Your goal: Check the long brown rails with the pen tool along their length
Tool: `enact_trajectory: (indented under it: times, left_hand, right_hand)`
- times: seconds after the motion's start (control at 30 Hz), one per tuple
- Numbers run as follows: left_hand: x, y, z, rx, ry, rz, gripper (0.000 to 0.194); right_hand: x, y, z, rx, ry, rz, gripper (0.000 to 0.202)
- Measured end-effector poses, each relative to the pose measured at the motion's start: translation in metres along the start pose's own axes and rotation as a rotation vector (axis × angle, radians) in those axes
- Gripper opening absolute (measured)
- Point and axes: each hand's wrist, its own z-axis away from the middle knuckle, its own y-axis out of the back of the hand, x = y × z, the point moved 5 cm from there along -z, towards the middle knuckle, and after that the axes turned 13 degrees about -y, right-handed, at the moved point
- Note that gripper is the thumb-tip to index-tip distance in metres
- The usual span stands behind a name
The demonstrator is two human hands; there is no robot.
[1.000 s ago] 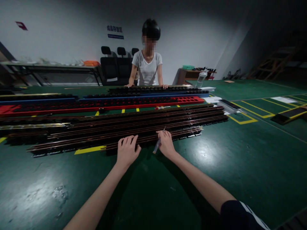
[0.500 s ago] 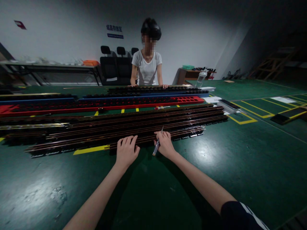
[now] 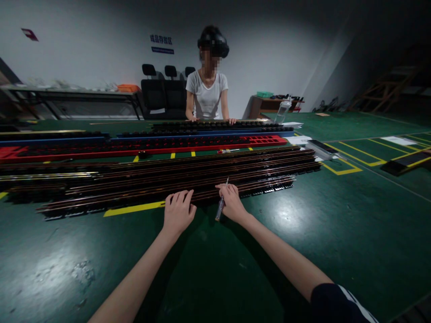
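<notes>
Head view, matching what I see from my place in the room: a green table point(image 3: 208, 273) carries a bundle of long dark strips point(image 3: 202, 169) with copper-coloured edges, laid side by side. The front strip point(image 3: 272, 183) lies along the near side of the bundle, at the person's fingers, and extends to the right beyond both hands.

Left hand point(image 3: 178, 212): palm down, fingers bent over the front strip near its left end, thumb apart. Whether these fingers pinch the strip or only rest on it, I cannot tell.

Right hand point(image 3: 231, 201): closed around a slim tool point(image 3: 220, 209) with a clear handle. The handle end points toward the person; the thin tip points away, above the strips. The index finger reaches to the left over the front strip; contact cannot be confirmed.

Yellow tape point(image 3: 134, 209) shows on the table to the left of the left hand. Behind the bundle lie a screwdriver point(image 3: 226, 151) and a long red rail point(image 3: 148, 146). A co-worker point(image 3: 207, 96) stands opposite.
</notes>
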Motion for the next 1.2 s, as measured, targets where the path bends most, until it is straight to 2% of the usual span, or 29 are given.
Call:
enact_trajectory:
  times: [0.2,0.53,0.8,1.0,1.2]
  left_hand:
    - [0.000,0.000,0.000,0.012,0.002,-0.001,0.040]
    - [0.001,0.000,-0.001,-0.007,-0.005,0.007,0.041]
    - [0.000,-0.001,0.000,0.008,-0.010,0.012,0.039]
    - [-0.002,-0.001,0.000,0.000,0.041,0.038,0.039]
    - [-0.008,0.004,0.000,-0.004,0.175,0.096,0.034]
  right_hand:
    - [0.000,-0.004,-0.001,0.004,-0.004,0.048,0.013]
    - [0.003,-0.007,-0.003,0.068,-0.080,0.129,0.016]
    - [0.010,-0.004,-0.003,0.093,-0.128,0.097,0.036]
    - [0.014,-0.001,-0.003,0.109,-0.161,0.055,0.035]
    - [0.015,0.000,-0.003,0.136,-0.136,0.051,0.036]
